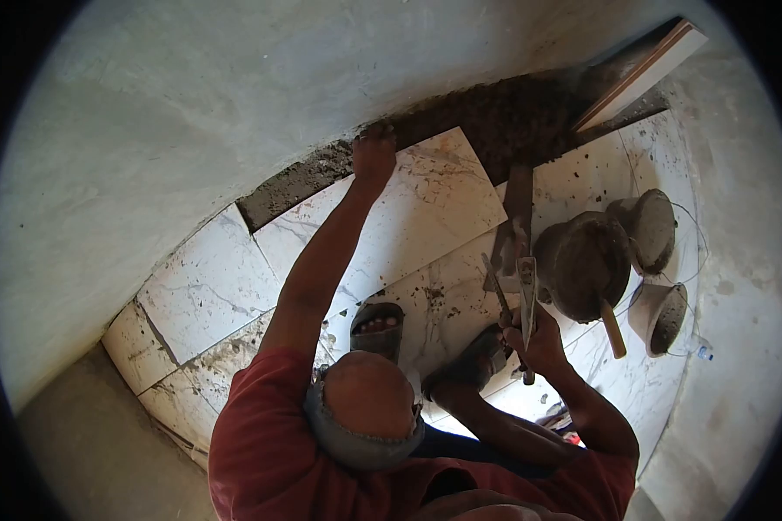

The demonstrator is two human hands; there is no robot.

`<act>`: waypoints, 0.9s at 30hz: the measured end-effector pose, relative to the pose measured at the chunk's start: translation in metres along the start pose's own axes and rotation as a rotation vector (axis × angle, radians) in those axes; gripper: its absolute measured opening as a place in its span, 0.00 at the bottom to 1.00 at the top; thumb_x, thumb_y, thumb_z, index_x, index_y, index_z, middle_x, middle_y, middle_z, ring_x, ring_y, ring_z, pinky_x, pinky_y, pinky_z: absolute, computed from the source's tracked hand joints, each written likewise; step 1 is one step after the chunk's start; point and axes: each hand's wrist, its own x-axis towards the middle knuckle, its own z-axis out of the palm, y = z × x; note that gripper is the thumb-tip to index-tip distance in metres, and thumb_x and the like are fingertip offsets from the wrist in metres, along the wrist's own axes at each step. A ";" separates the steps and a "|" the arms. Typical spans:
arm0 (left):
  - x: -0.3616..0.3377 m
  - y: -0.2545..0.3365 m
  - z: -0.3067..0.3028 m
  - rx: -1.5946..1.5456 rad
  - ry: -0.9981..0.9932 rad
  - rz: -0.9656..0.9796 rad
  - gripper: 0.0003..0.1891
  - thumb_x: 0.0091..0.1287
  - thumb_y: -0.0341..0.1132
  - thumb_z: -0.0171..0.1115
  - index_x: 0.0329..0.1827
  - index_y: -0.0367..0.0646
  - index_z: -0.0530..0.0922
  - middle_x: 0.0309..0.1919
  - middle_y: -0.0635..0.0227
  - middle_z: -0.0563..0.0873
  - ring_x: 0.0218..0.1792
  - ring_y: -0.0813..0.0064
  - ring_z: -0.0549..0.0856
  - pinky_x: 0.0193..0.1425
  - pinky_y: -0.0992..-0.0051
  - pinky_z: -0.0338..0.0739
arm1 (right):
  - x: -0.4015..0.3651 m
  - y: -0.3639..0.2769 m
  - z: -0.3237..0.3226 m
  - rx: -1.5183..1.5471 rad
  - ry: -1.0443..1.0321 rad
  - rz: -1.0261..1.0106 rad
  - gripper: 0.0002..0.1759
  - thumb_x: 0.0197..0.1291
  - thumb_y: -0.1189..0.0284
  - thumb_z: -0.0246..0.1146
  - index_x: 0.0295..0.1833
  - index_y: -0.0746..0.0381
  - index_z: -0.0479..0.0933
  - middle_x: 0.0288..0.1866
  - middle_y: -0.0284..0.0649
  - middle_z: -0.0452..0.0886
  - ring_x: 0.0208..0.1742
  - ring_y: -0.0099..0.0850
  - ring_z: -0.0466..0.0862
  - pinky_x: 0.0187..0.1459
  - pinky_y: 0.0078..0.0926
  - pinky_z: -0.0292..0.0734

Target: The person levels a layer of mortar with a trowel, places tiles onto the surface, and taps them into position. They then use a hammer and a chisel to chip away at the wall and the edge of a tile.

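Observation:
At the wall side of a large white marbled tile (408, 195), my left hand (374, 156) reaches down with its fingers curled at the tile's edge. That tile sits beside a strip of dark mortar (300, 182) along the wall. My right hand (539, 341) is closed around a narrow metal tool (528, 300), held low over the tiled floor; its exact kind is unclear. Another thin dark blade-like piece (498, 282) points away just left of it. A mortar-filled bucket (582, 269) with a wooden-handled tool (613, 326) in it stands right of this hand.
Two more mortar-smeared buckets (654, 233) (660, 319) lie tipped at the right. A long board (643, 76) leans over the bare mortar bed (504, 122). My sandalled foot (378, 327) rests on crumb-strewn tiles. Plastered walls (191, 95) curve around the floor.

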 end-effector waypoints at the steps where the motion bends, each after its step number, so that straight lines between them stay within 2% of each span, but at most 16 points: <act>1: 0.002 -0.002 -0.004 -0.001 -0.001 0.008 0.11 0.59 0.36 0.55 0.41 0.43 0.79 0.37 0.59 0.81 0.35 0.59 0.83 0.42 0.61 0.76 | -0.001 0.000 0.000 0.058 -0.016 0.033 0.16 0.46 0.72 0.63 0.43 0.65 0.73 0.34 0.42 0.81 0.37 0.27 0.81 0.39 0.26 0.74; 4: 0.004 -0.003 -0.013 -0.068 -0.049 -0.026 0.08 0.59 0.32 0.54 0.36 0.41 0.81 0.35 0.59 0.81 0.34 0.61 0.82 0.40 0.62 0.74 | -0.005 -0.008 -0.003 0.067 0.000 0.060 0.14 0.46 0.74 0.62 0.41 0.64 0.73 0.33 0.40 0.80 0.34 0.27 0.80 0.38 0.26 0.75; 6: -0.002 0.002 -0.018 -0.367 0.139 0.098 0.07 0.59 0.29 0.53 0.34 0.41 0.81 0.33 0.58 0.82 0.32 0.61 0.82 0.39 0.62 0.73 | -0.002 0.005 -0.004 0.088 0.042 -0.031 0.13 0.46 0.75 0.61 0.41 0.64 0.73 0.32 0.40 0.80 0.33 0.27 0.80 0.37 0.26 0.75; 7: -0.009 0.013 -0.027 -0.417 0.062 0.142 0.08 0.59 0.28 0.52 0.35 0.41 0.81 0.34 0.58 0.82 0.33 0.60 0.81 0.39 0.62 0.74 | -0.001 0.010 -0.004 0.106 0.082 -0.122 0.13 0.46 0.76 0.61 0.40 0.64 0.73 0.31 0.39 0.80 0.32 0.26 0.80 0.36 0.25 0.75; 9: -0.048 0.050 -0.041 -0.390 -0.186 0.180 0.09 0.59 0.27 0.51 0.37 0.41 0.80 0.36 0.58 0.82 0.38 0.60 0.80 0.42 0.62 0.73 | -0.002 0.003 -0.012 0.081 0.074 -0.114 0.13 0.47 0.76 0.60 0.41 0.66 0.72 0.33 0.39 0.79 0.32 0.27 0.80 0.35 0.24 0.76; 11: -0.094 0.101 -0.052 -0.680 -0.376 0.056 0.10 0.60 0.29 0.50 0.39 0.43 0.80 0.39 0.60 0.82 0.42 0.61 0.79 0.49 0.62 0.71 | -0.002 -0.014 -0.016 0.143 0.070 -0.041 0.11 0.47 0.78 0.59 0.39 0.66 0.70 0.34 0.40 0.79 0.31 0.26 0.80 0.32 0.21 0.76; 12: -0.115 0.127 -0.053 -0.734 -0.448 0.102 0.09 0.61 0.30 0.51 0.39 0.44 0.80 0.40 0.60 0.82 0.43 0.62 0.79 0.50 0.63 0.71 | 0.000 -0.017 -0.017 0.148 0.072 -0.038 0.11 0.47 0.78 0.59 0.39 0.66 0.70 0.34 0.40 0.79 0.31 0.26 0.80 0.32 0.21 0.76; 14: -0.149 0.177 -0.061 -1.014 -0.618 0.133 0.09 0.60 0.35 0.54 0.38 0.44 0.80 0.39 0.60 0.82 0.38 0.59 0.80 0.45 0.64 0.74 | 0.003 -0.021 -0.019 0.218 0.083 -0.021 0.09 0.48 0.78 0.59 0.36 0.66 0.68 0.33 0.41 0.79 0.31 0.25 0.80 0.30 0.19 0.76; 16: -0.173 0.214 -0.078 -1.041 -0.723 0.313 0.12 0.61 0.37 0.55 0.43 0.41 0.77 0.38 0.60 0.82 0.35 0.61 0.82 0.43 0.64 0.75 | 0.007 -0.019 -0.017 0.264 0.082 -0.032 0.08 0.48 0.78 0.60 0.34 0.66 0.68 0.32 0.42 0.79 0.31 0.24 0.80 0.30 0.19 0.76; 17: -0.172 0.219 -0.092 -1.043 -0.722 0.310 0.12 0.61 0.37 0.55 0.43 0.41 0.77 0.38 0.60 0.82 0.35 0.61 0.82 0.43 0.64 0.75 | 0.009 -0.018 -0.017 0.309 0.082 -0.051 0.08 0.47 0.78 0.60 0.32 0.65 0.67 0.32 0.42 0.79 0.31 0.24 0.80 0.30 0.19 0.76; 19: -0.165 0.226 -0.112 -1.307 -1.095 -0.127 0.17 0.64 0.41 0.53 0.49 0.39 0.74 0.41 0.59 0.81 0.42 0.66 0.81 0.48 0.66 0.73 | 0.008 -0.024 -0.019 0.267 0.057 -0.033 0.09 0.47 0.77 0.61 0.34 0.65 0.68 0.31 0.42 0.79 0.31 0.25 0.80 0.30 0.21 0.76; 20: -0.169 0.218 -0.101 -1.299 -1.100 -0.121 0.17 0.64 0.41 0.53 0.49 0.39 0.74 0.41 0.59 0.81 0.42 0.66 0.81 0.48 0.66 0.73 | 0.009 -0.025 -0.020 0.228 0.032 -0.015 0.10 0.47 0.77 0.62 0.35 0.66 0.69 0.30 0.42 0.80 0.31 0.25 0.81 0.31 0.23 0.76; 22: -0.170 0.182 -0.075 -1.917 -1.027 -0.489 0.21 0.67 0.43 0.49 0.57 0.38 0.68 0.47 0.58 0.79 0.48 0.70 0.78 0.54 0.67 0.70 | 0.022 -0.019 -0.014 0.137 0.069 -0.123 0.14 0.47 0.76 0.63 0.41 0.67 0.70 0.31 0.41 0.80 0.31 0.25 0.80 0.32 0.23 0.75; 24: -0.138 0.153 -0.109 -2.135 -0.958 -0.876 0.21 0.68 0.44 0.48 0.60 0.40 0.66 0.51 0.57 0.76 0.51 0.69 0.77 0.59 0.66 0.66 | 0.038 -0.013 -0.003 0.049 0.113 -0.219 0.19 0.47 0.75 0.64 0.46 0.68 0.72 0.31 0.39 0.80 0.30 0.25 0.79 0.33 0.23 0.75; 25: -0.126 0.147 -0.124 -2.119 -0.977 -0.872 0.21 0.68 0.44 0.48 0.60 0.40 0.66 0.51 0.57 0.76 0.51 0.69 0.77 0.59 0.66 0.66 | 0.049 -0.016 0.006 0.006 0.114 -0.228 0.19 0.47 0.72 0.63 0.45 0.67 0.72 0.31 0.44 0.80 0.31 0.30 0.81 0.33 0.27 0.76; 27: -0.109 0.137 -0.144 -1.952 -0.754 -0.876 0.21 0.68 0.41 0.46 0.61 0.39 0.64 0.50 0.58 0.76 0.51 0.68 0.77 0.56 0.67 0.69 | 0.071 -0.021 0.030 0.013 0.080 -0.229 0.19 0.47 0.68 0.63 0.44 0.66 0.72 0.31 0.49 0.80 0.32 0.37 0.83 0.34 0.32 0.76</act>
